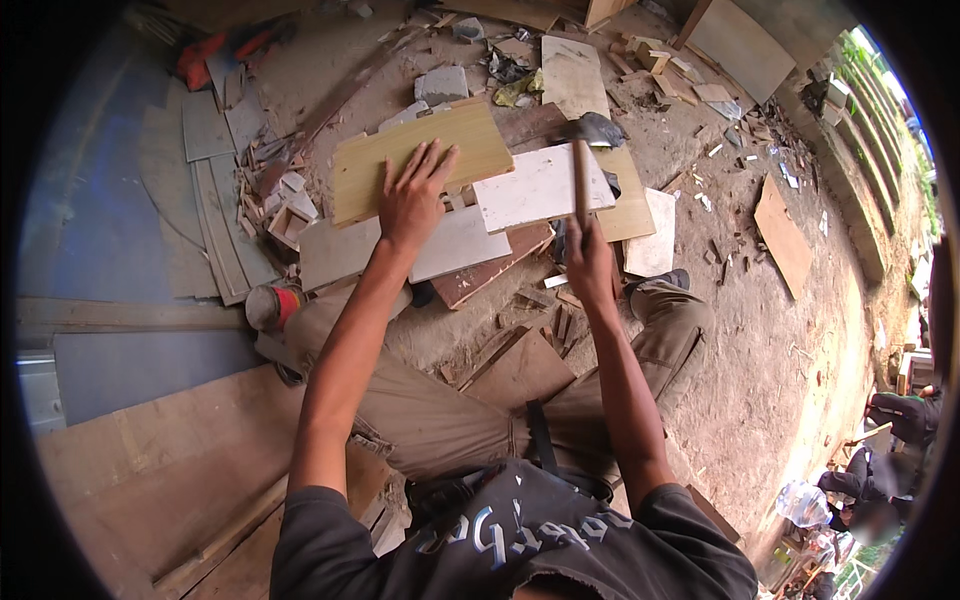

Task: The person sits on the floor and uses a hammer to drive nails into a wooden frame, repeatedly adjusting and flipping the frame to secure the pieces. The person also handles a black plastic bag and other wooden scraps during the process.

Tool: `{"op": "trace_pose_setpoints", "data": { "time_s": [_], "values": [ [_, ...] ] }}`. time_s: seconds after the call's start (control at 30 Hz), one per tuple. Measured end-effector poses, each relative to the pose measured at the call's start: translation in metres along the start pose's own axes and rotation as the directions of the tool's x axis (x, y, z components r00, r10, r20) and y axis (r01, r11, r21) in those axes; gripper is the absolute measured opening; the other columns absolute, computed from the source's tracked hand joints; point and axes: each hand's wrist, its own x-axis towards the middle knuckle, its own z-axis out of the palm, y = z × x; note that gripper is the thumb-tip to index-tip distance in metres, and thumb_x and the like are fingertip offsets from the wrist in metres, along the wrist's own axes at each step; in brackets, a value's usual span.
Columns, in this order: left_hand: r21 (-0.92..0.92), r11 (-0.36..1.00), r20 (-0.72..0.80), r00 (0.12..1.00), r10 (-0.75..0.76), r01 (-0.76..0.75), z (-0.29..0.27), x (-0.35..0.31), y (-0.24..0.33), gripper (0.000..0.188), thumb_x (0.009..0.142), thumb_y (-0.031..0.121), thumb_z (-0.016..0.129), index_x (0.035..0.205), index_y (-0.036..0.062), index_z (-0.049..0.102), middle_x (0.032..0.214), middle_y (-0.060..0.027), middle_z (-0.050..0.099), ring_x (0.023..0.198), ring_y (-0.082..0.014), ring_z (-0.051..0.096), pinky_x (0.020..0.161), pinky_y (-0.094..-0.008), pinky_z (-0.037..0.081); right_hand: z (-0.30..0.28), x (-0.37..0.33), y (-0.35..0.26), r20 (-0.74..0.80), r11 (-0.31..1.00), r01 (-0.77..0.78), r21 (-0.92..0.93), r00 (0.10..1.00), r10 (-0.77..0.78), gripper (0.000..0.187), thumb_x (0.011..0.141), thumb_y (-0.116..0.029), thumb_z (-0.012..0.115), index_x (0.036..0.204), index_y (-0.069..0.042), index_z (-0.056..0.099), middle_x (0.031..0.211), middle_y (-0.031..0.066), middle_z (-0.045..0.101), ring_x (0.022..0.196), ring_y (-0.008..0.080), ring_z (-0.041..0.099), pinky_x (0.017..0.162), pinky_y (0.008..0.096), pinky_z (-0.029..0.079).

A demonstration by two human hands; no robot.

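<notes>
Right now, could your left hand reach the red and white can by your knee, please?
Probably yes: the left hand lies flat on the yellow board, and the can stands beside that forearm with nothing between.

I wear a dark charcoal T-shirt (520, 545) with short sleeves that end above my elbows, leaving both forearms bare. Pale blue and white lettering runs across its chest, bent by the lens. My trousers (450, 415) are khaki-brown, loose and creased, dusty at the knees. A dark strap (540, 435) hangs down at my waist. My left hand (412, 195) and right hand (588, 262) wear no gloves.
</notes>
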Motion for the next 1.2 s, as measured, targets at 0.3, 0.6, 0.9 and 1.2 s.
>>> {"op": "trace_pose_setpoints", "data": {
  "time_s": [0.3,0.6,0.9,1.2],
  "values": [
    [-0.015,0.996,0.050,0.995,-0.083,0.083,0.003,-0.006,0.013,0.075,0.081,-0.005,0.052,0.149,0.0251,0.040,0.153,-0.0056,0.040,0.141,-0.0256,0.038,0.115,-0.0608,0.024,0.043,0.029,-0.011,0.104,0.981,0.071,-0.181,0.993,-0.053,0.035,0.103,-0.031,0.044,0.095,0.002,0.051,0.072,0.0332,0.060,0.072,0.0540,0.058,0.061,0.0587,0.043],
    [0.019,0.997,0.065,0.995,-0.071,0.070,0.000,-0.012,0.014,0.083,0.077,-0.008,0.053,0.150,0.0277,0.037,0.154,-0.0042,0.040,0.141,-0.0259,0.038,0.114,-0.0597,0.026,0.058,0.055,0.023,0.136,0.954,0.139,-0.265,0.985,-0.105,0.040,0.104,-0.032,0.043,0.090,0.005,0.051,0.069,0.0349,0.058,0.071,0.0554,0.058,0.060,0.0585,0.045],
    [0.006,0.996,0.080,0.992,-0.093,0.092,0.000,-0.001,0.012,0.080,0.078,-0.006,0.051,0.149,0.0278,0.038,0.153,-0.0044,0.041,0.141,-0.0261,0.037,0.112,-0.0611,0.028,0.057,0.041,0.027,0.108,0.953,0.080,-0.292,0.993,-0.050,0.046,0.103,-0.035,0.040,0.089,0.006,0.054,0.075,0.0352,0.062,0.075,0.0538,0.062,0.068,0.0604,0.049],
    [-0.040,0.997,0.105,0.993,-0.055,0.060,0.006,0.028,-0.015,0.075,0.080,-0.003,0.055,0.148,0.0249,0.040,0.151,-0.0054,0.044,0.140,-0.0257,0.040,0.109,-0.0623,0.031,0.030,0.050,0.024,-0.037,0.983,-0.011,-0.181,0.999,0.004,0.051,0.100,-0.044,0.050,0.091,0.005,0.062,0.079,0.0324,0.063,0.082,0.0519,0.061,0.070,0.0541,0.048]
  ]
}}
